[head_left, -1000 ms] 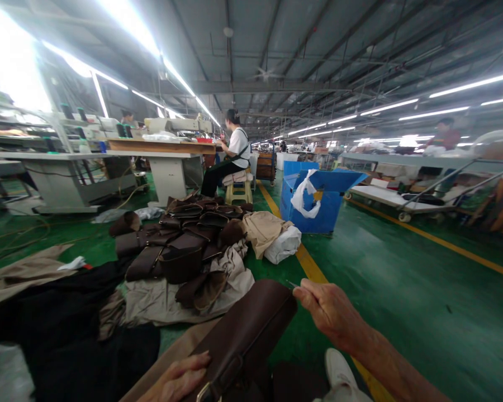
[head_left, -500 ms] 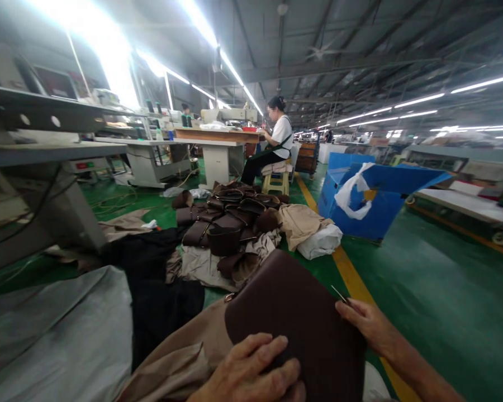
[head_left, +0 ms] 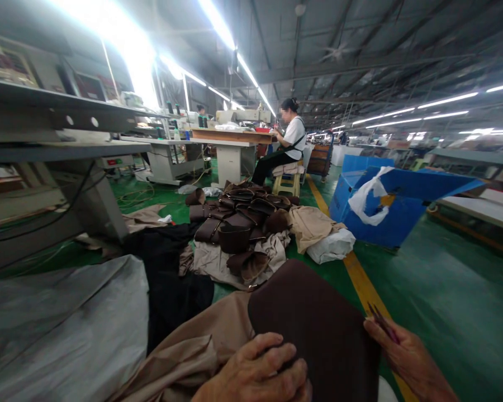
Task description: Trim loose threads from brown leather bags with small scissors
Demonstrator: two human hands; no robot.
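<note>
A dark brown leather-like bag piece [head_left: 314,318] lies across my lap on tan cloth [head_left: 209,329], with a small metal fitting at its upper left corner. My left hand [head_left: 260,368] rests on its lower part, fingers slightly bent and apart. At the piece's right edge, my right hand [head_left: 402,349] is closed round small thread snips [head_left: 383,324]. Their two dark tips point up and left, a little apart, and a purplish handle part shows in the hand. The fingers of that hand are close to the piece's edge.
Ahead on the floor is a pile of brown pieces [head_left: 243,215] on cloth. A blue box [head_left: 373,206] with a white plastic strip stands right of the yellow line. A grey sheet [head_left: 67,329] and worktable [head_left: 67,151] are at left. A person [head_left: 291,139] sits beyond the pile.
The view has swung left, so the surroundings sit farther right. My right hand has turned the snips, and both tips now show. My left hand stays on the brown piece.
</note>
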